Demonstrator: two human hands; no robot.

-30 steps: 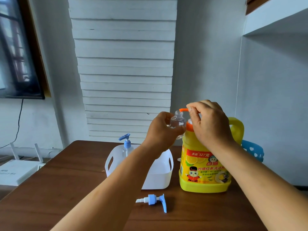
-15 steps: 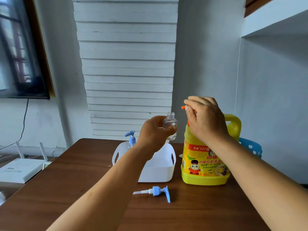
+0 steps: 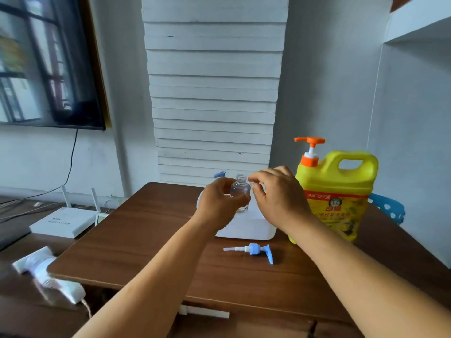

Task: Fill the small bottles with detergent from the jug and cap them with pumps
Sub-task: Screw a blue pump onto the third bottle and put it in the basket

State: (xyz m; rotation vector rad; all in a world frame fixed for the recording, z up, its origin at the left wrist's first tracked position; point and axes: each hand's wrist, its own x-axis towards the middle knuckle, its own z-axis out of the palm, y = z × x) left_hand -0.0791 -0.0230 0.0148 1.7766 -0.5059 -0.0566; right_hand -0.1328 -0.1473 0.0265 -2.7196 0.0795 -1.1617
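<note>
Left hand (image 3: 219,203): fingers closed around the body of a small clear bottle (image 3: 240,191), which is held upright above the table (image 3: 146,240). The bottle neck is uncapped and stands clear above the fingers. The liquid level inside cannot be judged through the glass.

Right hand (image 3: 278,198): just to the right of the bottle, fingers loosely curled and partly open, thumb and forefinger tips near the bottle's shoulder. The hand has hold of nothing. Whether the fingertips touch the glass cannot be told.

Detergent jug (image 3: 339,191): yellow, upright on the table, immediately to the right of the right hand's knuckles. Its orange pump (image 3: 310,147) is fitted and stands raised, above and to the right of the right fingers. Neither hand is on the jug.

White bin (image 3: 246,228): on the table directly beneath and behind both hands, largely hidden by them. A blue pump head (image 3: 219,174) shows just above the left hand's fingers, rising from the bin side; what it is attached to is hidden.

Loose blue pump (image 3: 253,250): lying on its side on the table below the hands, nearer the person, white tube pointing left, well apart from both sets of fingers.

Other items: a blue perforated basket (image 3: 388,211) behind the jug to the right; a white router (image 3: 63,223) on a lower surface far left of the left hand; a white power strip (image 3: 46,274) near the table's left corner.
</note>
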